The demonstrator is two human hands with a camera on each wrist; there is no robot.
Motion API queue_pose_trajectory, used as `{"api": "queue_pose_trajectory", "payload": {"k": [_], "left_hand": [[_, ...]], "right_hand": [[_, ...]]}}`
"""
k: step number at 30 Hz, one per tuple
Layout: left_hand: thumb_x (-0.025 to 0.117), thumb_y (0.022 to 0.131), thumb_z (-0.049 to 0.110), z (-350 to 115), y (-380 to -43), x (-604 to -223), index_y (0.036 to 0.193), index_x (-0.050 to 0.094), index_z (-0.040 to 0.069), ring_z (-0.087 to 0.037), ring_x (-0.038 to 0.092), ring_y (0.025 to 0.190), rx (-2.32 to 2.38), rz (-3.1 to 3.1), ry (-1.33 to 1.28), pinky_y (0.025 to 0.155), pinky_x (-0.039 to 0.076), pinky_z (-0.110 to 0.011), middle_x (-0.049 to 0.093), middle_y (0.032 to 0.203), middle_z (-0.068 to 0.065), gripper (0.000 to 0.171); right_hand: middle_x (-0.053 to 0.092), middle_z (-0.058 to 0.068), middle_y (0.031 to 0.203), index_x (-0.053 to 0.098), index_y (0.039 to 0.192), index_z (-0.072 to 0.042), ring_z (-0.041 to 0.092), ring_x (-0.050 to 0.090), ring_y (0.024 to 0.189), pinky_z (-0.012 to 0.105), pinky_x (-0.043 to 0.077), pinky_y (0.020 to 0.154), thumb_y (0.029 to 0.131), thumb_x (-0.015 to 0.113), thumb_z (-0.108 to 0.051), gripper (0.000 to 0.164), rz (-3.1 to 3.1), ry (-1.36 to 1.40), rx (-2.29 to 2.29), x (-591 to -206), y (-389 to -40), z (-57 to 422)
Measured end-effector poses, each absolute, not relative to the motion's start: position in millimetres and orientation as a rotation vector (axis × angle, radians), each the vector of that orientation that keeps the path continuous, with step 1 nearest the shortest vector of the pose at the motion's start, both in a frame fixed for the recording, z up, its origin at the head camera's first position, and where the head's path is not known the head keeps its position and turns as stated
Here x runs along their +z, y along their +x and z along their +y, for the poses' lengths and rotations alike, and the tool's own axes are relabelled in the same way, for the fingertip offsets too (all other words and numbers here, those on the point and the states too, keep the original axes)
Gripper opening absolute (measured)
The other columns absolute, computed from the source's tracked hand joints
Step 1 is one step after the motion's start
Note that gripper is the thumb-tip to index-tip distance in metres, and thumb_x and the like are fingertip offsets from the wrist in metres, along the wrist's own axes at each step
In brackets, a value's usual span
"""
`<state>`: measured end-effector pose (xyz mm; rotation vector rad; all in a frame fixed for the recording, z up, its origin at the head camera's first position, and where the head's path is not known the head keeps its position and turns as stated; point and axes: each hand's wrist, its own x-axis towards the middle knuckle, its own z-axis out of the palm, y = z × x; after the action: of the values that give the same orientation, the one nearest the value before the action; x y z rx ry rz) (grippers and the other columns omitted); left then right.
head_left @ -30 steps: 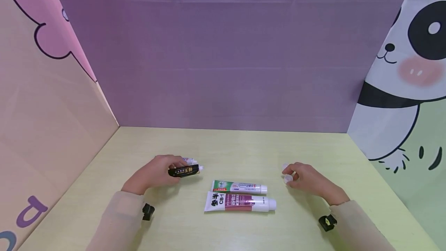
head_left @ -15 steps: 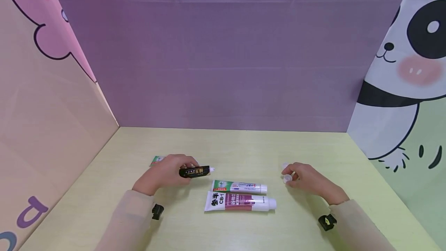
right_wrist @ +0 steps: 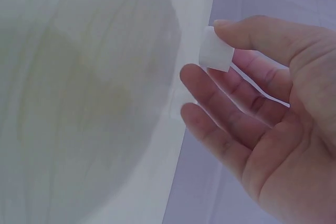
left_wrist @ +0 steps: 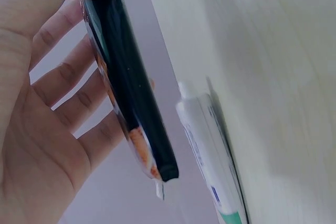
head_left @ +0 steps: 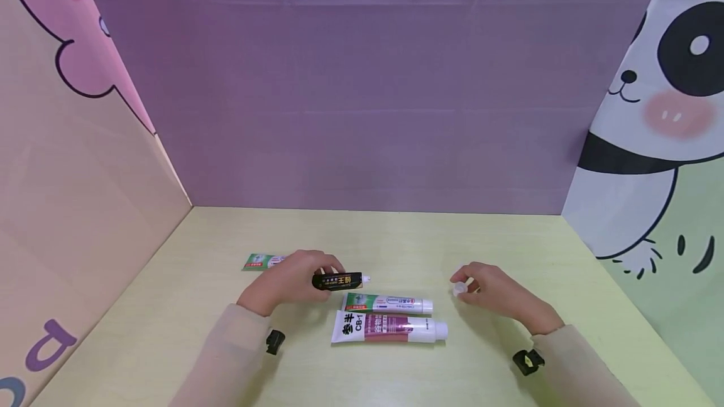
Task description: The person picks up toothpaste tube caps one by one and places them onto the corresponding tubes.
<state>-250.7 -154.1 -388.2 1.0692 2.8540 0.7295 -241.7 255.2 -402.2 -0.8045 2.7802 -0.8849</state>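
Observation:
My left hand [head_left: 294, 278] holds a small black toothpaste tube [head_left: 338, 281] with orange and white print. Its bare white nozzle [head_left: 366, 279] points right, toward my other hand. In the left wrist view the thumb lies on one end of the black tube [left_wrist: 128, 77], with fingers behind it. My right hand [head_left: 494, 291] pinches a white cap [right_wrist: 216, 50] between thumb and fingers. Below the black tube lie a green-and-white toothpaste tube [head_left: 390, 303] and, nearer me, a larger white-and-purple one [head_left: 390, 328], side by side, both capped.
Another green-and-white tube [head_left: 261, 261] lies behind my left hand, which covers its right part. A second pale cap [right_wrist: 181, 104] stands on the table past my right fingertips. A purple backdrop [head_left: 362, 93] closes off the table's [head_left: 396, 375] far edge, with printed panels at both sides.
My left hand has moved right with the black tube, uncovering the green-and-white tube behind it. The right hand, still pinching the cap, has shifted slightly left.

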Motion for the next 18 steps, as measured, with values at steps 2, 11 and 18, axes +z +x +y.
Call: {"api": "queue_pose_trajectory", "payload": {"k": [2, 11, 18], "left_hand": [[0.078, 0.078, 0.008, -149.7, -250.8, -387.5, 0.111, 0.072, 0.020, -0.009, 0.058, 0.082, 0.730, 2.846, 1.082, 0.076, 0.050, -0.030, 0.064, 0.094, 0.008, 0.035], [0.079, 0.079, 0.011, -133.3, -251.1, -385.3, 0.111, 0.072, 0.020, -0.009, 0.058, 0.085, 0.716, 2.817, 1.123, 0.078, 0.051, -0.030, 0.065, 0.095, 0.009, 0.035], [0.081, 0.079, 0.009, -124.7, -248.8, -383.1, 0.112, 0.072, 0.020, -0.010, 0.059, 0.086, 0.731, 2.799, 1.116, 0.079, 0.051, -0.030, 0.066, 0.097, 0.008, 0.037]], "right_hand": [[0.066, 0.005, 0.108, 0.068, 0.111, -0.002, 0.015, 0.066, 0.085, 0.027, 0.054, 0.072, 0.089, 0.073, -0.007, 0.024, 2.775, -0.830, -0.893, -401.9, -241.5, 253.6], [0.064, 0.005, 0.108, 0.066, 0.113, 0.000, 0.013, 0.066, 0.085, 0.029, 0.056, 0.076, 0.089, 0.072, -0.004, 0.025, 2.745, -0.963, -0.924, -397.9, -237.4, 242.7], [0.064, 0.001, 0.108, 0.066, 0.113, -0.003, 0.014, 0.063, 0.087, 0.033, 0.055, 0.077, 0.087, 0.075, -0.005, 0.027, 2.779, -1.055, -0.877, -394.7, -235.4, 232.2]]}}
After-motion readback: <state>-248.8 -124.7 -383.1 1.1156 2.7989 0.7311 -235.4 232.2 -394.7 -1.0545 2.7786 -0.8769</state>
